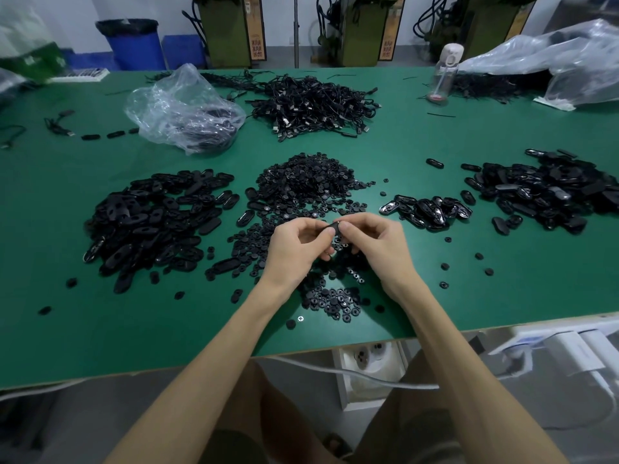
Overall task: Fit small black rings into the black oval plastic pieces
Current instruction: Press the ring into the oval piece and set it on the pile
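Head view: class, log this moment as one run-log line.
stage: fitting | left hand: pinching oval piece | right hand: pinching same piece | ring: hidden | ring pile: behind hands | table: green

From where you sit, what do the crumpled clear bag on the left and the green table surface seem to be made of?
The crumpled clear bag looks like thin plastic film: transparent, glossy, creased with white glints, dark parts showing through. The green table surface looks like a smooth matte mat, perhaps rubber or vinyl: even colour, soft sheen, no grain; I cannot tell which.
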`<state>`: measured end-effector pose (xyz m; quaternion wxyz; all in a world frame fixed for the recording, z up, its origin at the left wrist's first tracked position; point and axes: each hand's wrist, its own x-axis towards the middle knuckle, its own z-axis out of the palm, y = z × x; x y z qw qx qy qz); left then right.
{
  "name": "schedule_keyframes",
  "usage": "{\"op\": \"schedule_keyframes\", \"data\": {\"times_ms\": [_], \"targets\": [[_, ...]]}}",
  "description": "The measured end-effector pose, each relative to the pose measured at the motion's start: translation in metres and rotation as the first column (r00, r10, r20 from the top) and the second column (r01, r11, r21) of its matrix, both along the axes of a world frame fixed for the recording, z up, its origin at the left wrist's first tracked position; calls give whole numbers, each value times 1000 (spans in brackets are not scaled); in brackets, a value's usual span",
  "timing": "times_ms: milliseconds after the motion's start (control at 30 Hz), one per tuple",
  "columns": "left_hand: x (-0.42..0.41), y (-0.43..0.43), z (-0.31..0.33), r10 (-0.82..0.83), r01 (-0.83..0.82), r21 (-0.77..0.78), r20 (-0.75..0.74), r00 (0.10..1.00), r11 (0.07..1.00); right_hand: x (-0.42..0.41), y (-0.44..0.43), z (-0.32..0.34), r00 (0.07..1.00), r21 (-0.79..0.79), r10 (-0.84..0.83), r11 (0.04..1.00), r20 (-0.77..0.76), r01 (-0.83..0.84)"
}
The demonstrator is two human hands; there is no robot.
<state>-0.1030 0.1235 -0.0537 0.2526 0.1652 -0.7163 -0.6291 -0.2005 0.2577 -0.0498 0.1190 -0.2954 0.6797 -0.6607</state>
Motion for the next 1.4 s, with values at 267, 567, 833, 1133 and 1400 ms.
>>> {"op": "schedule_keyframes", "data": {"times_ms": [267,567,833,1133,1400], "targets": [[0,4,2,47,-36,-140,78,996,990,1,-1,1,999,-13,19,1000,35,-18],[-1,6,3,70,-50,-198,98,993,979,1,1,2,999,-10,42,999,27,-42],[0,6,5,22,-8,-195,70,997,981,1,1,2,998,-29,3,1000,57,-1],[1,8,4,71,-43,-283,90,993,958,3,1,4,999,-7,27,1000,32,-26],[6,5,10,-16,17,-134,7,1000,991,0,3,2,997,-67,20,998,76,-15]]}}
